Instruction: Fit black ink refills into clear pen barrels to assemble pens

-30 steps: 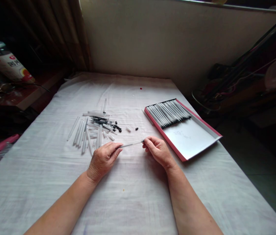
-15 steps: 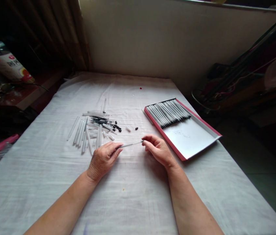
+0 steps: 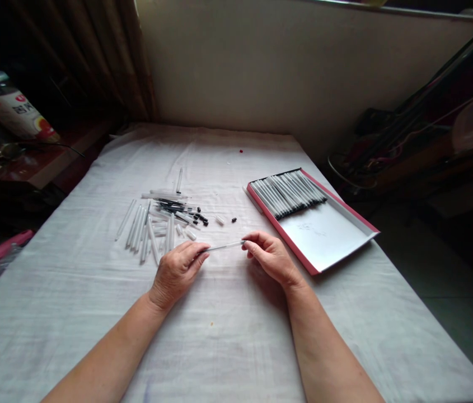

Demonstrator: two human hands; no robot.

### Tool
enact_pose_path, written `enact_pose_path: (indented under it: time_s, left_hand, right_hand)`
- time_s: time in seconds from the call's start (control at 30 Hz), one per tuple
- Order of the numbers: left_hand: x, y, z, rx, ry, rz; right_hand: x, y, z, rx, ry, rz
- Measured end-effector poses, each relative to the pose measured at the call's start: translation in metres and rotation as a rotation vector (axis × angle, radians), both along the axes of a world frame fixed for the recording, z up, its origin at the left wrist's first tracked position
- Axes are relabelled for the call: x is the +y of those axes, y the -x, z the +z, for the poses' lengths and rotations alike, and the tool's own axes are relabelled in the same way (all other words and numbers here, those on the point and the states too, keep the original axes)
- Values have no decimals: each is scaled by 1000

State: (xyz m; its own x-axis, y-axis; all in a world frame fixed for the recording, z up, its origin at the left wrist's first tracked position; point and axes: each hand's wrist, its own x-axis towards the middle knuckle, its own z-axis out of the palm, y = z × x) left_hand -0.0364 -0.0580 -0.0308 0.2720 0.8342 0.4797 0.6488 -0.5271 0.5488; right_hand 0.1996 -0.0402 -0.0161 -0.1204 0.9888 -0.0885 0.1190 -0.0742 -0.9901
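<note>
A thin, pale pen [image 3: 226, 245] spans the gap between my two hands, just above the cloth. My left hand [image 3: 181, 272] pinches its left end, and my right hand [image 3: 270, 258] has thumb and fingers closed on the right end, where a dark tip partly shows. Beyond my left hand lie several loose clear pen barrels [image 3: 135, 229], dark refills [image 3: 171, 206] and small black plugs [image 3: 202, 220]. A clear cap [image 3: 219, 220] and a single black plug [image 3: 234, 220] rest in front of the pen.
To the right stands a shallow red-edged box [image 3: 318, 252] with a row of pens [image 3: 289, 193] in its far part. A white cloth [image 3: 228, 352] covers the table. A tiny red piece [image 3: 241, 151] lies far back; a labelled jar [image 3: 13, 106] stands at the left.
Both hands keep their hold on the pen and have hardly moved; the right fingers have shifted very slightly left. The loose parts and the box stay where they were.
</note>
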Motion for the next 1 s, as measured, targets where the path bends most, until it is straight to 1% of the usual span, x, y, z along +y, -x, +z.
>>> enact_pose_path:
  time_s: [0.13,0.27,0.4,0.57,0.67,0.73,0.8,0.87,0.9,0.93,1.0]
  left_hand:
    - [1,0,0,-46,9,18]
    - [-1,0,0,-17,64,24]
    - [-1,-1,0,18,10,35]
    - [1,-4,1,-30,-10,61]
    - [1,-10,3,-62,14,49]
    - [2,-16,5,-63,42,13]
    - [8,-20,7,-44,79,-47]
    - [21,-22,10,-32,119,-78]
    - [30,-22,12,-34,138,-62]
    - [40,-22,14,-45,146,-18]
    - [60,-23,18,-34,132,60]
  right_hand:
    - [1,1,-1,31,12,-8]
    - [1,0,1,74,24,-23]
    - [2,-2,1,83,16,-29]
    - [3,-5,-2,93,35,-21]
    - [2,-5,-2,101,40,10]
    - [0,-6,0,53,22,56]
    - [-1,-7,1,-15,-25,74]
    - [0,-9,1,-61,-66,32]
    - [2,-12,1,-71,-76,-12]
    - [3,-14,0,-79,-74,-60]
    - [7,-19,-2,-90,-52,-159]
